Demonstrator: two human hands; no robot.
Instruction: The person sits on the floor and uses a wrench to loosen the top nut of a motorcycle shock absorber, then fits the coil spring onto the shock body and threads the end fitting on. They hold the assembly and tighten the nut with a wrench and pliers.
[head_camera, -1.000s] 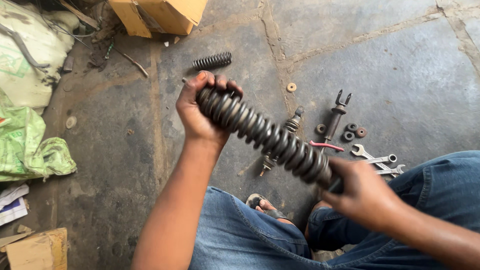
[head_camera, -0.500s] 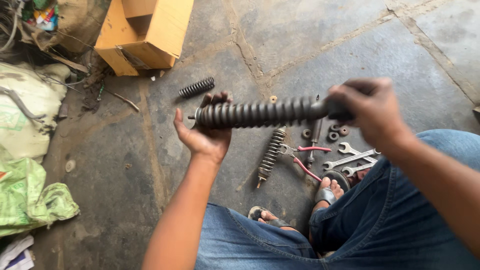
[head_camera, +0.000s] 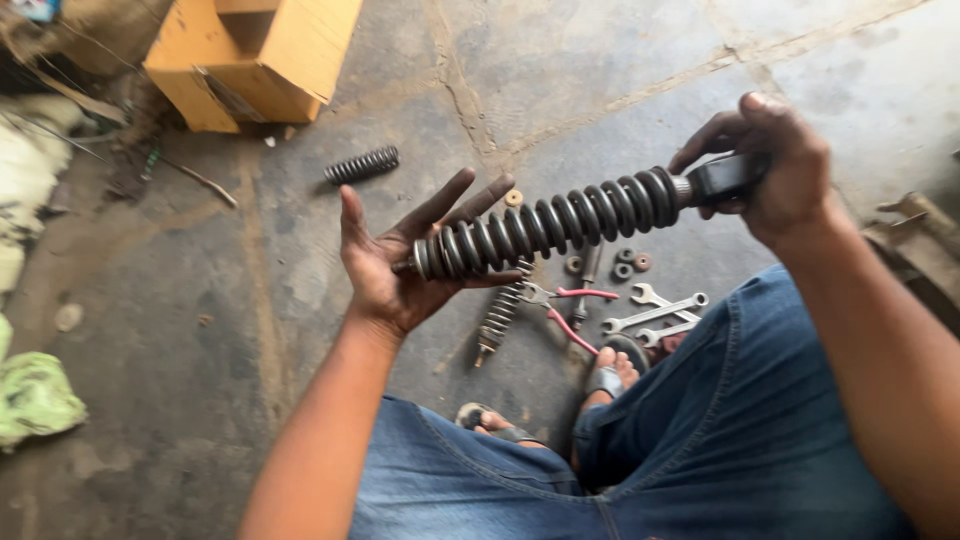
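Observation:
A long black shock absorber with a coil spring (head_camera: 560, 222) is held nearly level above the concrete floor. My right hand (head_camera: 775, 165) grips its black mounting end at the right. My left hand (head_camera: 400, 262) has its palm and spread fingers flat against the spring's left end, fingers apart and not wrapped round it. Below the shock lie a smaller shock absorber (head_camera: 500, 315), red-handled pliers (head_camera: 565, 305) and two spanners (head_camera: 655, 312). Small washers and nuts (head_camera: 625, 263) lie beside them.
A loose black spring (head_camera: 362, 164) lies on the floor behind. A yellow cardboard box (head_camera: 255, 55) stands at the back left. Rags and a green bag (head_camera: 35, 395) are at the left. My jeans-clad knees and sandalled feet (head_camera: 610, 372) fill the bottom.
The right hand swung the shock's end up and right, bringing it from a diagonal to nearly level. The left hand opened from a grip to a flat palm on the spring.

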